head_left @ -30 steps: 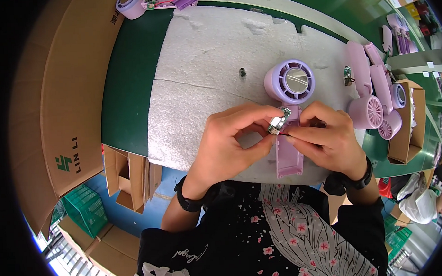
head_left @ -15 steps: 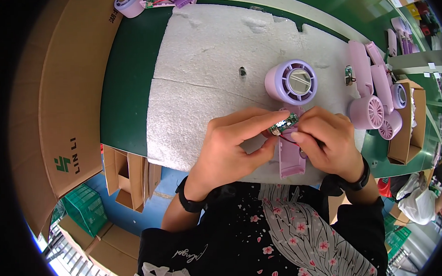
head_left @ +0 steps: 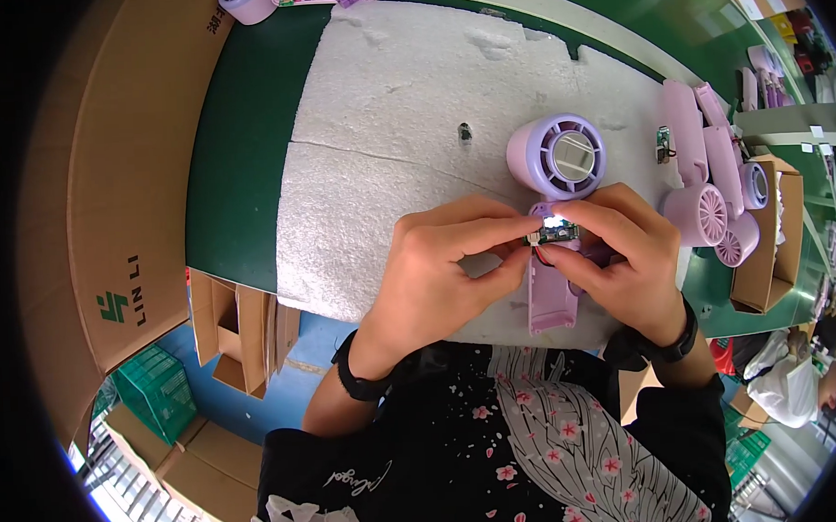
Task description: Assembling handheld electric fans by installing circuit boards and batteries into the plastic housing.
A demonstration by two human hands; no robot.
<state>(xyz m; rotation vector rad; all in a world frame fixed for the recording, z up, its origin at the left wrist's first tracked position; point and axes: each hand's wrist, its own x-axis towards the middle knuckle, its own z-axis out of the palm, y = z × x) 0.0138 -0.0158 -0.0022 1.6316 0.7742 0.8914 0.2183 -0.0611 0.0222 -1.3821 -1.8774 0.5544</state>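
Observation:
Between the fingertips of both hands is a small green circuit board with red and black wires and a bright white spot on it. My left hand pinches its left end by thumb and forefinger. At its right end, my right hand closes thumb and forefinger on the board and wires. Just below the board lies the open pink handle shell of a handheld fan, its hollow side up. The fan's round purple head, with a mirror-like disc at its centre, rests beyond the hands. My fingers hide part of the shell.
White foam sheet covers much of the green bench. More pink fan bodies lie at the right, near another circuit board and a cardboard box. A large carton stands left. Another person is at far right.
The circuit board has been turned from slanted to nearly level and shifted slightly right. My right forefinger has moved onto its right end, and a bright white spot now shows on it.

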